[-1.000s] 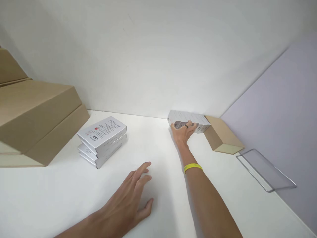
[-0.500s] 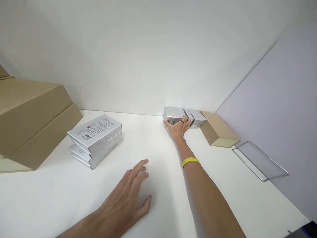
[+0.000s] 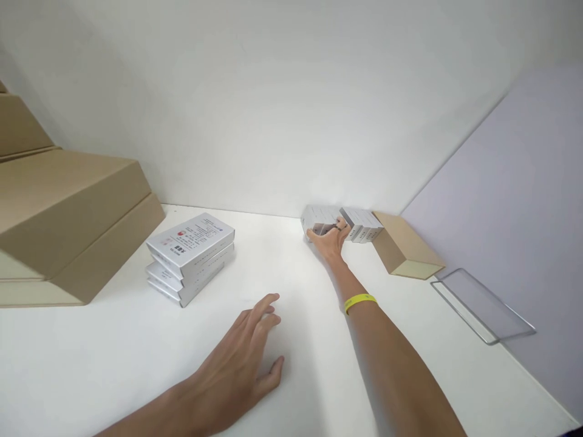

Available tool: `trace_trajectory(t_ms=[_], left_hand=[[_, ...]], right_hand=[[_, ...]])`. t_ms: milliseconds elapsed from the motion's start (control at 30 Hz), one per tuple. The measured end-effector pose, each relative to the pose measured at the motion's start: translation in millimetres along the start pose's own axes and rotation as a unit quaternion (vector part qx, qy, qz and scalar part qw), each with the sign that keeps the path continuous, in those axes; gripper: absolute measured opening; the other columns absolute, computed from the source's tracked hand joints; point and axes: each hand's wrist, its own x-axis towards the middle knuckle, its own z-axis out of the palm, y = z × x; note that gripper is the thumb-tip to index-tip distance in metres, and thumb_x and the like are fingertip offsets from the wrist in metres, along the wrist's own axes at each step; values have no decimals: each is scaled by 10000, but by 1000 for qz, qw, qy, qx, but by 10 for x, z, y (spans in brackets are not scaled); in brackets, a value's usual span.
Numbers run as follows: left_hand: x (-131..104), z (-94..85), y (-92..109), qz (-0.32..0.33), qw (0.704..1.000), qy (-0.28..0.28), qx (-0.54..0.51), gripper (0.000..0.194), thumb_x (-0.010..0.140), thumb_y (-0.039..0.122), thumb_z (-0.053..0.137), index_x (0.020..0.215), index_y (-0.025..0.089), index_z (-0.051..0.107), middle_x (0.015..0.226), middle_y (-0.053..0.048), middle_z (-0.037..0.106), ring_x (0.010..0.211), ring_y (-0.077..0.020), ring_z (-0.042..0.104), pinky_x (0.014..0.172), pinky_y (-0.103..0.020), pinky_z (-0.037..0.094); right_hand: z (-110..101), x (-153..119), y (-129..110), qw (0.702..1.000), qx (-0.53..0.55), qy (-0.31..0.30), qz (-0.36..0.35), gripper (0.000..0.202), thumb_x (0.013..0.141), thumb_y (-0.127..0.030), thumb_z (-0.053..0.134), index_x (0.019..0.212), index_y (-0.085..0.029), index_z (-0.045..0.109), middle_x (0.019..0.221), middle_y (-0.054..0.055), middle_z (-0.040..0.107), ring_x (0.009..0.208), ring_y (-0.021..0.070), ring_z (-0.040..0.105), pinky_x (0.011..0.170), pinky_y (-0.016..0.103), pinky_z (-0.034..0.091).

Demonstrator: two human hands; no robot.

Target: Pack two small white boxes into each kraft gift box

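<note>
My right hand (image 3: 330, 238) reaches to the back of the white table, thumb on the left and fingers on the right. It grips several small white boxes (image 3: 319, 215) at the left end of a row against the wall. Just right of the fingers stand more white boxes (image 3: 363, 223) in the same row. My left hand (image 3: 239, 358) hovers low over the front of the table, fingers spread and holding nothing. Beyond it, to the left, lies a stack of printed white boxes (image 3: 191, 249); no hand touches it.
A tan cardboard box (image 3: 405, 249) stands at the row's right end. Large tan boxes (image 3: 82, 212) are piled along the left. At the right, a wire frame (image 3: 483, 306) leans by the pale side panel (image 3: 523, 212). The wall (image 3: 255, 121) closes off the back.
The view has shifted, so most things appear slightly farther right. The boxes in my right hand look slightly turned, with more of their left end showing. My left hand stays spread.
</note>
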Motion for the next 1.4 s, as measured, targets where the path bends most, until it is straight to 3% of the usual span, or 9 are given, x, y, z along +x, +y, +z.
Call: trace_trajectory(t_ms=[133, 267, 400, 533, 700, 900, 1133, 1267, 1400], left_hand=[[14, 0, 1, 4, 1000, -16, -1, 417, 907, 182, 562, 1296, 222, 417, 1574, -181, 409, 1218, -306, 619, 951, -508, 619], [37, 0, 24, 5, 1000, -11, -11, 423, 889, 169, 568, 1276, 219, 406, 1563, -186, 419, 1208, -308, 622, 934, -499, 621], [67, -40, 65, 7, 1000, -17, -4, 437, 873, 158, 591, 1256, 213, 388, 1536, -205, 442, 1177, -321, 634, 930, -533, 616], [72, -71, 82, 11, 999, -34, 11, 444, 876, 162, 608, 1253, 205, 376, 1529, -222, 440, 1183, -336, 628, 951, -564, 603], [40, -17, 39, -2, 1000, -24, -2, 442, 877, 165, 588, 1270, 217, 391, 1549, -189, 427, 1174, -318, 622, 943, -537, 607], [23, 16, 13, -4, 1000, -22, -4, 410, 897, 182, 572, 1278, 215, 422, 1555, -167, 431, 1206, -309, 604, 976, -522, 593], [38, 7, 32, 1, 1000, -11, 5, 421, 883, 182, 576, 1275, 207, 424, 1541, -181, 453, 1142, -304, 636, 936, -514, 609], [25, 1, 38, -2, 1000, -7, -3, 408, 884, 181, 582, 1265, 211, 440, 1531, -178, 478, 1161, -299, 644, 963, -510, 601], [24, -47, 7, -50, 996, -20, -68, 474, 872, 245, 634, 1302, 252, 436, 1568, -155, 439, 1189, -297, 645, 966, -503, 606]], right_hand=[[-310, -71, -176, 994, 2, -100, -52, 843, 817, -500, 763, 1504, -243, 347, 1563, 144, 329, 1391, 363, 398, 1104, 572, 420], [-750, -80, -435, 961, -28, -255, -104, 1083, 669, -577, 811, 1533, -275, 232, 1503, 141, 333, 1278, 301, 500, 1036, 473, 490], [-1105, -66, -684, 897, -91, -401, -164, 1004, 635, -535, 818, 1494, -322, 344, 1446, 98, 408, 1118, 270, 581, 908, 420, 537], [-1147, -94, -834, 853, -149, -462, -191, 970, 640, -591, 794, 1479, -311, 397, 1466, 114, 384, 1130, 305, 572, 878, 441, 540], [-958, -157, -979, 843, -202, -456, -202, 877, 623, -525, 795, 1421, -334, 486, 1464, 123, 359, 1353, 427, 380, 985, 567, 472], [-1057, -181, -983, 849, -170, -455, -211, 781, 606, -491, 817, 1328, -350, 558, 1219, 72, 493, 1233, 368, 476, 972, 547, 487], [-1416, -555, -102, 922, 1, -340, -186, 850, 734, -550, 730, 1411, -338, 261, 1495, 109, 230, 1461, 313, 289, 1173, 525, 359], [-1485, -902, 335, 939, 74, -308, -135, 936, 746, -519, 727, 1436, -327, 125, 1447, 140, 314, 1339, 281, 462, 1103, 535, 454], [-1510, -1153, 444, 937, 105, -316, -106, 1006, 745, -466, 771, 1476, -342, 90, 1387, 127, 400, 1224, 261, 570, 1037, 514, 524]])
